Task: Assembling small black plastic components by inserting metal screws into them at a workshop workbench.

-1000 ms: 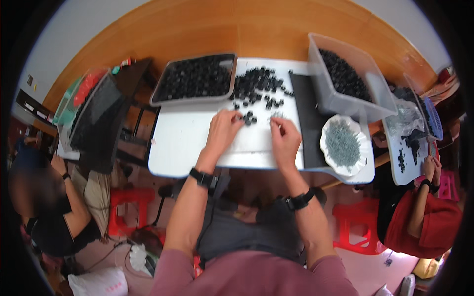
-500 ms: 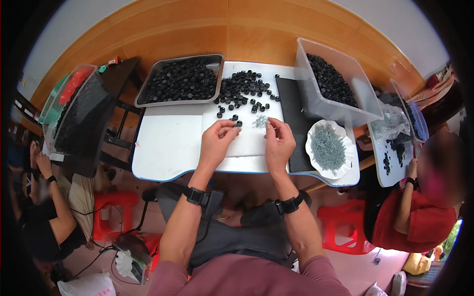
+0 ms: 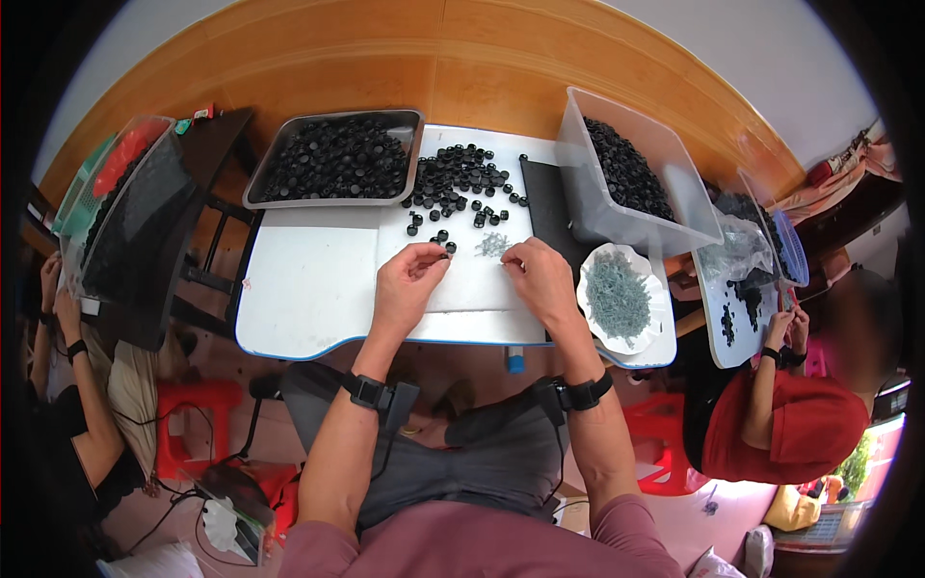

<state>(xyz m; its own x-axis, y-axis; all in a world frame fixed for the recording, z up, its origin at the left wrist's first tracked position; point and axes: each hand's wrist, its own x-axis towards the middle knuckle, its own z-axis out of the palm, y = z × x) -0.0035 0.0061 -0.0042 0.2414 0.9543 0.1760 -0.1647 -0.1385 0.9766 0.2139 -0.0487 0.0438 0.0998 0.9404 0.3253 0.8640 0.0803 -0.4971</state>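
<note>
L grip (image 3: pixel 405 286) at blk cap (image 3: pixel 450 248); R grip (image 3: pixel 541 279) beside grey pcs (image 3: pixel 491 245); both narrow, can't tell if holding.

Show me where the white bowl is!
In the head view, the white bowl is at the right end of the table, near the clear bin.

A head-worn fisheye camera looks steeply down over the wearer's maroon fabric shirt (image 3: pixel 462 539), facing forward across the white, blue-edged bench (image 3: pixel 308 270) to the orange-brown wooden panel (image 3: pixel 337 67) behind it. It sits far enough back that the bare left hand (image 3: pixel 405 284) and bare right hand (image 3: pixel 541 279) show small near the centre, and straight edges bow toward the rim.
</note>
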